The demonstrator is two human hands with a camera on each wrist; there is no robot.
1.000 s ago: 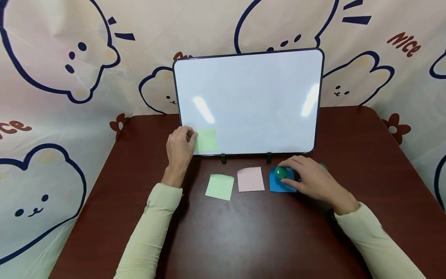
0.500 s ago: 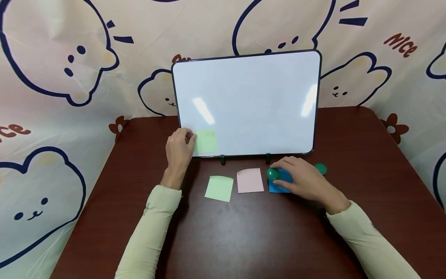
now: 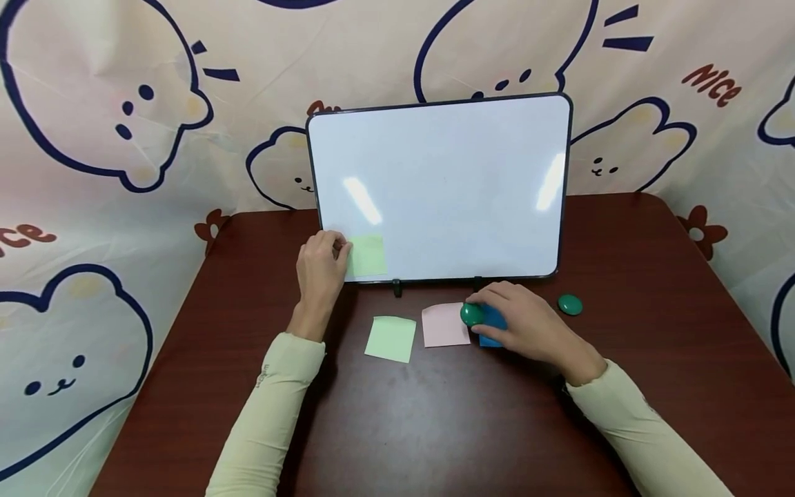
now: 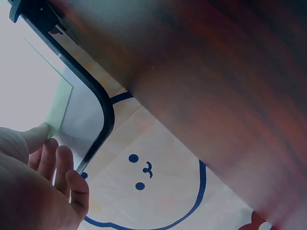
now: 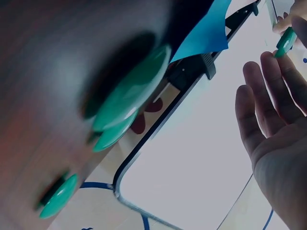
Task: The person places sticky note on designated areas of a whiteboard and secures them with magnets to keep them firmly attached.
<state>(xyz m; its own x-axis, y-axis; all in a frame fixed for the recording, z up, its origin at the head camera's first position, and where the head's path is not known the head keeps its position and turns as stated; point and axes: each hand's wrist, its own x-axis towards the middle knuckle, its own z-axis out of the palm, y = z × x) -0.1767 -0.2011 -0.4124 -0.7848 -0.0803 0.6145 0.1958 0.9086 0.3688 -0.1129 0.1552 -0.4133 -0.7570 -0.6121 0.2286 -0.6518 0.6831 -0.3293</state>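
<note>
At the whiteboard's lower left, my left hand [image 3: 319, 273] pinches the left edge of a light green sticky note [image 3: 368, 255], which lies against the board. In the left wrist view, the thumb [image 4: 37, 136] is on the note's edge and the other fingers are curled beside it. My right hand [image 3: 524, 324] holds a round green magnet [image 3: 470, 314] between thumb and fingertips, above the table, overlapping the pink sticky note [image 3: 444, 330] in the head view. Beneath this hand lies a blue sticky note [image 3: 492, 326], partly hidden.
The whiteboard [image 3: 447, 186] stands on small black feet [image 3: 397, 288] at the back of the brown table [image 3: 397, 428]. A second green note [image 3: 390, 339] lies left of the pink one. Another green magnet [image 3: 570, 304] rests at right; the right wrist view shows several magnets [image 5: 58, 197] there.
My right hand has moved left with the magnet, from over the blue note to the pink note's right edge, uncovering a magnet at right. The left hand stays at the green note.
</note>
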